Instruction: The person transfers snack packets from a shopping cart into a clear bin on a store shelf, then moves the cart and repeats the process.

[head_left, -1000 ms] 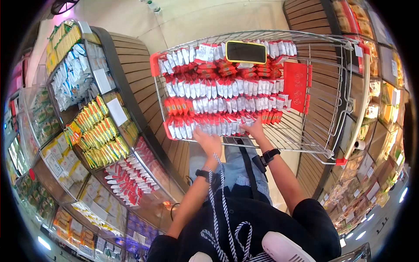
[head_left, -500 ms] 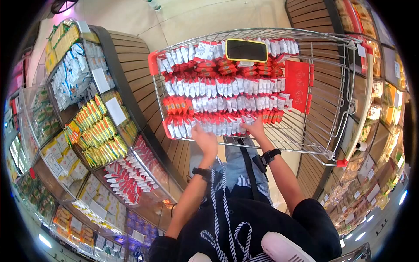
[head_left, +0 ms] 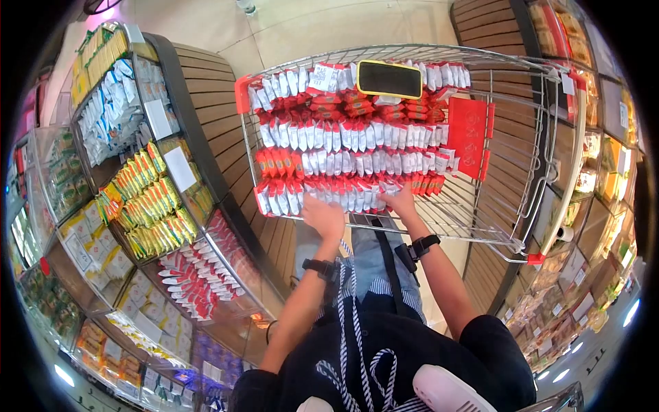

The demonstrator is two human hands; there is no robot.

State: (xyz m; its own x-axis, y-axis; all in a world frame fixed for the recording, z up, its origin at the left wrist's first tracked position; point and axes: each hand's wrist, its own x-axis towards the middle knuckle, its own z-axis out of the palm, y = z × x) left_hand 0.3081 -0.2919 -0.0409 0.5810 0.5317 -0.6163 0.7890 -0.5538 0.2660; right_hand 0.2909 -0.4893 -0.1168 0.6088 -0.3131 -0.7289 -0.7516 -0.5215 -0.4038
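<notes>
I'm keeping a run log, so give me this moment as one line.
left hand: at near row of packets | right hand: same row, farther right | cart: packets in rows | black sign: on far row

1. Centre: packs fill the cart in rows; a hand could pass above them.
2. Upper centre: the sign blocks part of the far row.
3. Right of centre: the red panel borders the packs; beyond it, bare wire leaves room up to the handle.
4. Lower centre: between the left hand and right hand is a gap, crossed by the near rail.
5. Left: the shelf limits sideways room.
</notes>
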